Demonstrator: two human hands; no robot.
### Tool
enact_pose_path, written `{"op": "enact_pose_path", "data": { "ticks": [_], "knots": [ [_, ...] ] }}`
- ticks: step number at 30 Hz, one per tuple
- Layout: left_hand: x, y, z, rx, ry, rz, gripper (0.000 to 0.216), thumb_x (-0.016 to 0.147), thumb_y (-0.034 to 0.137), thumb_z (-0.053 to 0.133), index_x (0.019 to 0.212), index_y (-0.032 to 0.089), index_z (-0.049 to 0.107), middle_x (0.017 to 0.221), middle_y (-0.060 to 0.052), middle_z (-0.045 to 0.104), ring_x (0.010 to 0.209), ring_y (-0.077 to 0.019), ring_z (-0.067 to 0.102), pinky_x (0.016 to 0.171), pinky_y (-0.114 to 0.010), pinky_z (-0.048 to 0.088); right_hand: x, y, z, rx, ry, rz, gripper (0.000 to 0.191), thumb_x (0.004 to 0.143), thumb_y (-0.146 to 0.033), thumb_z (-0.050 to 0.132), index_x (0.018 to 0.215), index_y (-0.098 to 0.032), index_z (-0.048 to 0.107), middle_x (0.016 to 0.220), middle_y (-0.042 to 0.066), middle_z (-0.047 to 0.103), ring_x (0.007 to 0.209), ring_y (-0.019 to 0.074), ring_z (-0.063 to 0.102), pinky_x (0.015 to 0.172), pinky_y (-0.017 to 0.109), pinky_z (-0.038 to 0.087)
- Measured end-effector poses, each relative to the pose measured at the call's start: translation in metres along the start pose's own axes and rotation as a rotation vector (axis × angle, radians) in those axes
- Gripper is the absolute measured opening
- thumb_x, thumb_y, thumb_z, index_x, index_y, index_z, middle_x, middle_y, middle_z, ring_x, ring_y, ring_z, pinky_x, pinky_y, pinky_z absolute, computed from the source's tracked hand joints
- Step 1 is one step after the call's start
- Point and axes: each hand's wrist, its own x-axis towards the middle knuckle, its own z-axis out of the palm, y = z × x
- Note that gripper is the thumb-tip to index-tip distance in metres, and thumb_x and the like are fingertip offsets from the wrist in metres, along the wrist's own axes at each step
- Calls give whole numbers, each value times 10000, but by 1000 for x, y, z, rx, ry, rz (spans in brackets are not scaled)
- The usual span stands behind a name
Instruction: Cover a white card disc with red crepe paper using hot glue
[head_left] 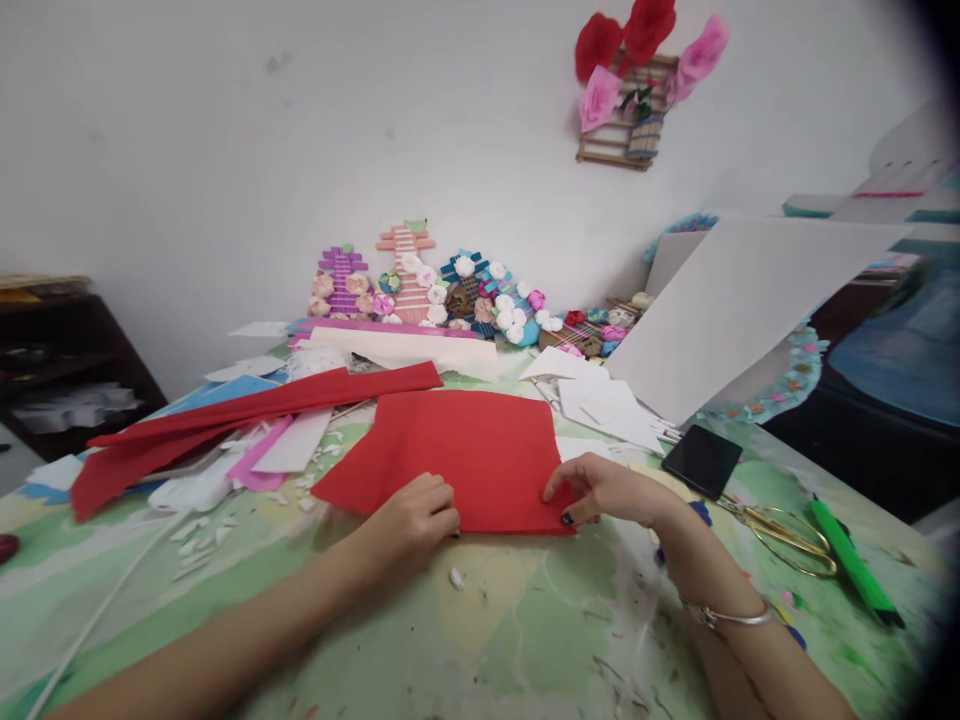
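- The red sheet (pixel 465 450) (crepe paper by the look of it, though thin cloth cannot be ruled out) is being steadied by two hands in the middle of the green patterned tabletop (pixel 510 640).
- At the near edge, left of the corner, the sheet is being touched by the left hand (pixel 424 510); its fingers are being held curled, but whether the edge is being pinched beneath them cannot be told.
- At the near right corner, the sheet is being touched by the right hand (pixel 600 490); its thumb and forefinger are being held bent, with their tips apart rather than clenched.
- The near edge seems to be being squared up; this is being done well when both ends are being guided level with equal, light tension.
- Soft material like this is probably being stretched or wrinkled if it is being tugged, so flat pressure, spread outward from the middle, is being favoured.
- The white scrap (pixel 456 578) is lying just near of the edge and is best being brushed aside, lest it be trapped underneath.
- The gold-handled scissors (pixel 795 540) are resting to the right, well apart from the sheet.
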Motion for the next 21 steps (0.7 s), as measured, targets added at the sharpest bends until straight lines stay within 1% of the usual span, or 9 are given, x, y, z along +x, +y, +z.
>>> {"op": "enact_pose_path", "data": {
  "ticks": [4,6,9,11,12,14,17,19,21],
  "knots": [
    [1,7,8,25,-46,1,250,892,82,438,666,140,527,725,-35,525,669,-148,401,619,-293,293,0,1,-4,-17,5,15,318,579,-145,618,891,-129,682,546,-41,566,467,85,477,476,210,384],
    [3,10,10,24,-58,-24,239,885,90,462,658,142,518,722,-32,529,667,-150,408,616,-295,294,-4,-3,-7,-20,73,-25,305,647,-220,601,929,-125,667,516,-43,545,447,89,457,469,219,373],
    [6,13,8,22,-76,-77,220,864,85,508,652,142,515,725,-26,540,666,-148,424,614,-288,296,-22,-8,-12,-93,358,-91,307,748,-320,520,957,-137,650,531,-20,559,486,118,499,495,238,389],
    [8,14,6,19,-75,-93,213,844,86,542,642,144,506,721,-22,541,664,-147,430,608,-285,292,-45,-3,-14,-218,590,-64,329,786,-388,476,943,-156,647,575,13,601,556,157,566,533,264,424],
    [8,15,6,18,-68,-99,210,834,86,554,639,145,502,720,-20,542,660,-147,430,603,-284,289,-58,4,-14,-304,670,-4,349,802,-424,451,933,-168,648,625,36,637,592,178,596,563,285,444],
    [7,14,9,19,-46,-96,211,825,87,562,634,147,495,713,-18,541,652,-146,429,597,-285,282,-86,29,-12,-520,795,142,401,781,-491,461,941,-177,653,755,90,695,663,241,642,606,350,477],
    [7,13,15,39,-14,-59,223,835,116,554,625,150,488,699,-21,538,643,-148,427,595,-291,276,-120,88,-1,-895,1005,203,435,715,-463,506,921,-119,674,995,219,690,949,388,636,794,483,482],
    [9,12,17,53,-15,-39,236,840,156,565,618,151,486,691,-22,539,634,-150,422,593,-296,274,-134,127,10,-1077,1024,239,419,756,-430,469,900,-99,680,1019,255,673,942,418,633,785,525,480],
    [11,13,17,51,-48,-50,246,831,199,598,616,152,488,691,-22,544,630,-150,422,590,-295,276,-139,154,20,-1133,960,217,417,809,-424,437,899,-103,686,971,238,684,848,371,664,765,497,498]
  ]
}}
